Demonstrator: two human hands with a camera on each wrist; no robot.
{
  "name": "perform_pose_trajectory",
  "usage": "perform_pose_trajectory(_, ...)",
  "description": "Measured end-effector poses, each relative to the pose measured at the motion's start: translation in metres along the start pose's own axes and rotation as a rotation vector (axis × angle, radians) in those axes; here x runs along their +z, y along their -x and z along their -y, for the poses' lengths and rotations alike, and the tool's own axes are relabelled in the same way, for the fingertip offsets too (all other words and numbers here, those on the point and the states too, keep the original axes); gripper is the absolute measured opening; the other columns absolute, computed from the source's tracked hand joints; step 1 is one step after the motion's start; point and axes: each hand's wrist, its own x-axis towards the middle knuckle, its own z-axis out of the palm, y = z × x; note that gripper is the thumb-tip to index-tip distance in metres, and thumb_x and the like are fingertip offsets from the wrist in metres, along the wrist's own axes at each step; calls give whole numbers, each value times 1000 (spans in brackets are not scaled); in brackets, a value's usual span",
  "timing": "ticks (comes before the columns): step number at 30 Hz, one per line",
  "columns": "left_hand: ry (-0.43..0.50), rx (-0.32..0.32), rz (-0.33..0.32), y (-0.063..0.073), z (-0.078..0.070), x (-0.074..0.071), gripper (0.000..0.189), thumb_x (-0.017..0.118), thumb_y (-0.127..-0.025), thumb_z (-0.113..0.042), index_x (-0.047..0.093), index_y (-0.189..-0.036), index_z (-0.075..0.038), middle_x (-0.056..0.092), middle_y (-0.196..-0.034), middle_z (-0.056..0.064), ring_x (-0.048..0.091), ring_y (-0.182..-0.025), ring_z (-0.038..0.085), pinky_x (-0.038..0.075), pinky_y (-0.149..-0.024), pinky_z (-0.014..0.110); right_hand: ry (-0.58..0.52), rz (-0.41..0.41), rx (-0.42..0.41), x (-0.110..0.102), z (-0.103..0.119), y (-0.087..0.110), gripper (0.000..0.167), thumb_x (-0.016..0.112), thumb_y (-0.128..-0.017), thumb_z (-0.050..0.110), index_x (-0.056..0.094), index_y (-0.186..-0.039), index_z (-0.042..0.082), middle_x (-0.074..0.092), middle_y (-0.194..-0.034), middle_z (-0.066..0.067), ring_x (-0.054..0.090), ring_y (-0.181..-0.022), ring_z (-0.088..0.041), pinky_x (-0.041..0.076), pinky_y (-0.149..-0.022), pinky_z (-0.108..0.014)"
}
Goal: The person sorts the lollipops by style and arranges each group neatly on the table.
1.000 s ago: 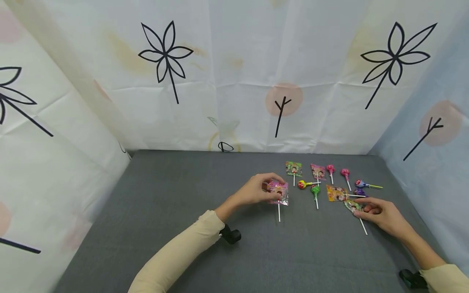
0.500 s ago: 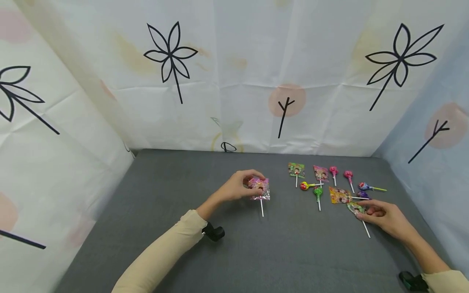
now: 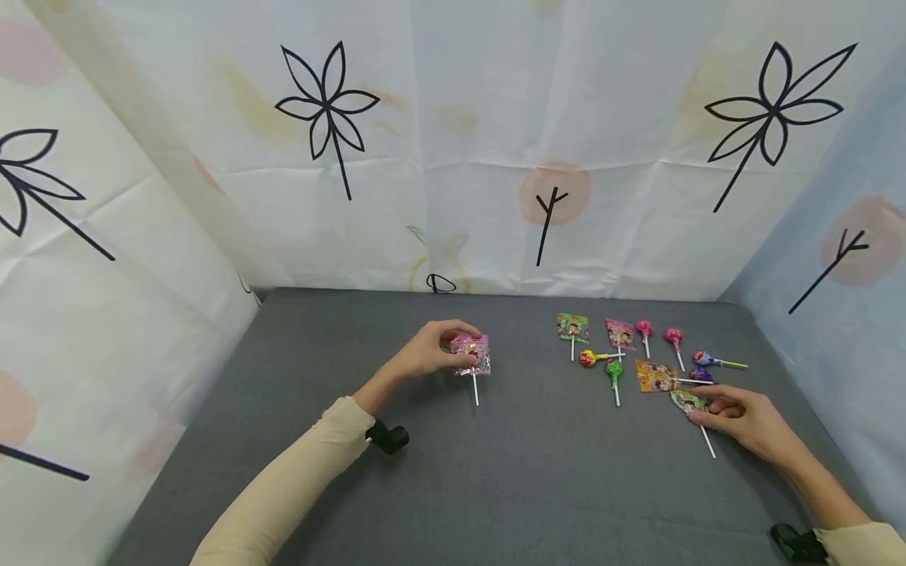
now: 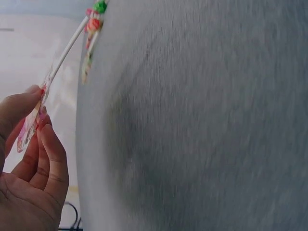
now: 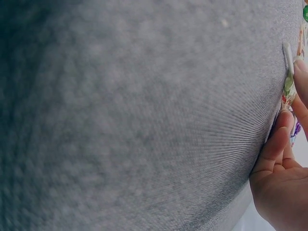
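Observation:
My left hand pinches a lollipop in a flat pink wrapper, its white stick pointing down toward me. In the left wrist view, thumb and fingertips of the left hand grip the wrapper, and the stick slants up, above the grey cloth. Farther right, my right hand holds a green-wrapped lollipop by its wrapper, low at the cloth. Its white stick comes out below the fingers. The right wrist view has this lollipop between thumb and fingers, partly hidden by them.
Beyond the right hand lie an orange-wrapped lollipop, a purple one and a blue one. Green, yellow and several pink and green lollipops lie left and behind. A patterned curtain backs the grey table.
My left hand has carried the pink-wrapped lollipop leftward, away from the other lollipops. The right hand stays in place on the green-wrapped lollipop.

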Motion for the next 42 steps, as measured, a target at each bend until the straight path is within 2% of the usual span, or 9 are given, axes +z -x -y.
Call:
perform_pose_trajectory(7, -23, -60, -6, -2, 18, -18, 41, 81, -88, -6, 69, -127, -7, 70, -110, 7, 62, -94, 21, 51, -80, 31, 11, -14, -4, 1, 0, 0, 41, 79, -92, 19, 68, -120, -8, 55, -86, -5, 48, -67, -10, 41, -57, -25)
perform_pose_trajectory(11, -47, -101, -9, -1, 28, -28, 42, 81, -88, -7, 69, -128, -7, 70, -107, 9, 60, -91, 21, 49, -76, 31, 11, -17, -10, 1, 0, 0, 40, 79, -92, 19, 68, -120, -8, 55, -86, -5, 48, -68, -9, 41, -57, -25)
perform_pose_trajectory(16, -48, -114, -3, 0, 40, -40, 43, 81, -89, -7, 68, -130, -5, 70, -107, 9, 59, -87, 20, 49, -73, 31, -6, -22, -28, 1, 0, 2, 40, 79, -92, 17, 68, -121, -8, 57, -87, -5, 50, -68, -8, 42, -58, -25)
perform_pose_trajectory(17, -48, -114, -2, 0, 41, -42, 42, 80, -89, -7, 68, -130, -5, 70, -107, 9, 59, -87, 20, 49, -72, 30, -5, -21, -27, 0, 0, 2, 40, 79, -92, 18, 68, -121, -8, 57, -88, -5, 50, -68, -8, 42, -58, -26)
perform_pose_trajectory(18, -44, -118, 2, 1, 36, -45, 43, 80, -89, -6, 67, -130, -3, 70, -108, 11, 60, -87, 21, 49, -73, 31, -3, -19, -20, 0, 0, 2, 41, 79, -92, 18, 68, -122, -8, 58, -88, -6, 50, -69, -8, 43, -58, -26)
perform_pose_trajectory(24, -56, -152, 6, -1, 41, -56, 46, 80, -90, -6, 65, -133, 2, 68, -113, 20, 59, -90, 27, 48, -74, 34, 19, 5, 27, -1, 1, 1, 45, 77, -94, 23, 67, -125, -7, 57, -90, -6, 50, -70, -10, 42, -60, -26)
perform_pose_trajectory(26, -65, -163, -3, -2, 50, -59, 46, 81, -89, -8, 66, -132, -1, 69, -112, 16, 60, -89, 24, 49, -74, 32, 19, 6, 25, -1, 1, 2, 45, 77, -94, 23, 67, -125, -7, 57, -90, -6, 50, -70, -10, 42, -60, -26)
perform_pose_trajectory(35, -93, -173, -2, -4, 58, -74, 44, 81, -89, -7, 67, -130, -2, 68, -111, 13, 59, -91, 23, 48, -74, 31, 14, 6, 15, -1, 1, 2, 44, 78, -94, 22, 67, -125, -7, 56, -89, -6, 49, -70, -10, 42, -59, -26)
perform_pose_trajectory(42, -91, -217, -28, -3, 62, -82, 44, 81, -89, -6, 66, -131, -1, 66, -114, 16, 59, -96, 25, 50, -80, 32, 6, 0, 3, 0, 1, 1, 43, 78, -94, 21, 67, -124, -7, 56, -89, -6, 49, -70, -10, 42, -59, -26)
